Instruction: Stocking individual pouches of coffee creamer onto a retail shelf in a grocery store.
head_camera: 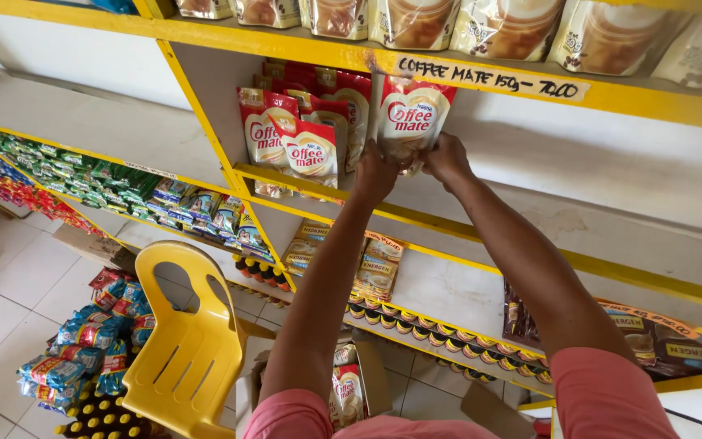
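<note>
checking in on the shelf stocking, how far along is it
Done: several red and white pouches already stand on the shelf. In hand: the left hand and right hand both hold one more pouch at the shelf front. Left: the open cardboard box below holds more pouches, and much of the shelf to the right is bare.

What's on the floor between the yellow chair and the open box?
Nothing. In the head view, the yellow chair stands right against the cardboard box under the person's arms, with no gap showing.
</note>
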